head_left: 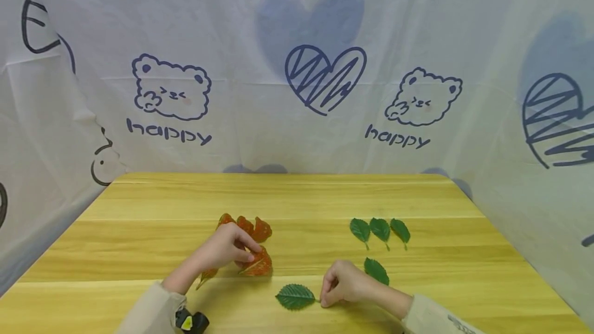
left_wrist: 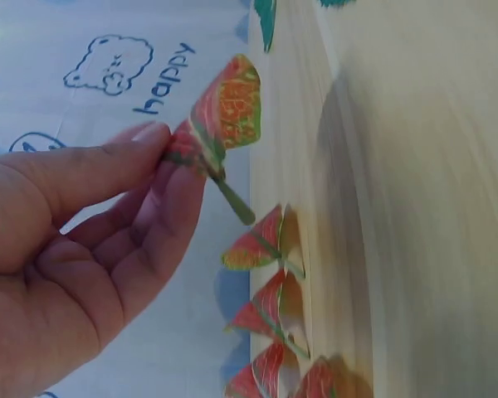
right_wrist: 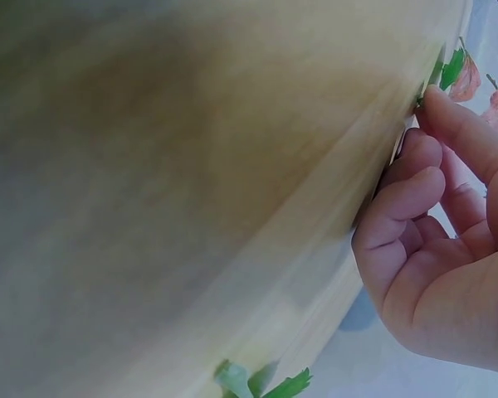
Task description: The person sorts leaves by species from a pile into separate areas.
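Between thumb and fingers my left hand [head_left: 230,246] pinches a red leaf [head_left: 260,263], held above the table; the left wrist view shows this red leaf [left_wrist: 232,104] folded, its stem pointing down. Several other red leaves [head_left: 262,230] lie behind and beside that hand, partly covered by it. At the front, my right hand [head_left: 345,285] pinches the stem end of a green leaf [head_left: 295,297], whose blade points left, low at the tabletop. Close behind the right hand lies another green leaf [head_left: 377,271], partly hidden by it.
Three green leaves [head_left: 380,230] stand in a row at the back right of the wooden table [head_left: 306,195]. A white cloth [head_left: 241,102] with bear and heart drawings hangs behind and at both sides. A black wrist device [head_left: 192,321] sits on the left sleeve.
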`<state>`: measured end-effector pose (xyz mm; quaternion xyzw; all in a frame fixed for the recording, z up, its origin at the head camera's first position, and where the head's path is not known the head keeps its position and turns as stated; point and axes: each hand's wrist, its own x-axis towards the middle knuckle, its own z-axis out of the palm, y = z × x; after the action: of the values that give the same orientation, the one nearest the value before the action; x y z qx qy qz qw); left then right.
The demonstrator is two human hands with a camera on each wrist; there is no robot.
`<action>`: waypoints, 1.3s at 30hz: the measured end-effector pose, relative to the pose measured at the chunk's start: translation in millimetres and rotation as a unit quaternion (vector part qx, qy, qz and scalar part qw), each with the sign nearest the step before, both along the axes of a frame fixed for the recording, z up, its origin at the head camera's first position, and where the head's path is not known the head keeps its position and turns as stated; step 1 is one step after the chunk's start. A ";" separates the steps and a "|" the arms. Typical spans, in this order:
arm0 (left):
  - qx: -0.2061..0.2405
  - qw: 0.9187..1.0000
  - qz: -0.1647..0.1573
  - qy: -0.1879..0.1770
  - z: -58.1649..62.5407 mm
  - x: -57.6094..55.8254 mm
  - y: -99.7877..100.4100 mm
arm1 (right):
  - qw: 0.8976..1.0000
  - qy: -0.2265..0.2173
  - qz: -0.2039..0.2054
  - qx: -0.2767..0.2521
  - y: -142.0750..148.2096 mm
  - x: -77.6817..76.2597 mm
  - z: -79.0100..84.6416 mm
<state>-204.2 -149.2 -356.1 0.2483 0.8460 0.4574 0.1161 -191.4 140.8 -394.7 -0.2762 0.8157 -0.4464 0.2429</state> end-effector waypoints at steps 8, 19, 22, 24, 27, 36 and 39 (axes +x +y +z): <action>0.000 0.999 0.046 -0.017 0.1 4.6 -19.6 | 1.000 -0.005 -0.005 0.002 -0.8 1.5 1.2; -0.019 0.991 0.122 -0.053 -2.6 10.0 -25.8 | 1.000 -0.001 -0.006 0.013 -1.0 1.2 1.9; -0.024 0.991 0.121 -0.055 -4.7 10.9 -26.3 | 1.000 -0.002 -0.004 0.016 -1.3 1.2 2.6; -0.027 0.991 0.114 -0.058 -6.6 11.1 -27.2 | 1.000 -0.002 -0.004 0.017 -1.5 1.0 2.6; -0.033 0.992 0.101 -0.063 -8.8 10.6 -27.8 | 1.000 -0.003 -0.005 0.018 -1.6 0.8 2.0; -0.046 0.992 0.092 -0.074 -10.5 9.8 -28.0 | 1.000 -0.006 -0.004 0.027 -0.5 -0.2 3.5; -0.048 0.992 0.091 -0.074 -10.7 10.4 -27.3 | 1.000 -0.007 -0.002 0.026 0.8 -1.9 5.9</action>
<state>-193.8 -176.5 -366.8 0.1294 0.8750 0.4423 0.1482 -193.3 141.6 -388.8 -0.2651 0.8259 -0.4274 0.2548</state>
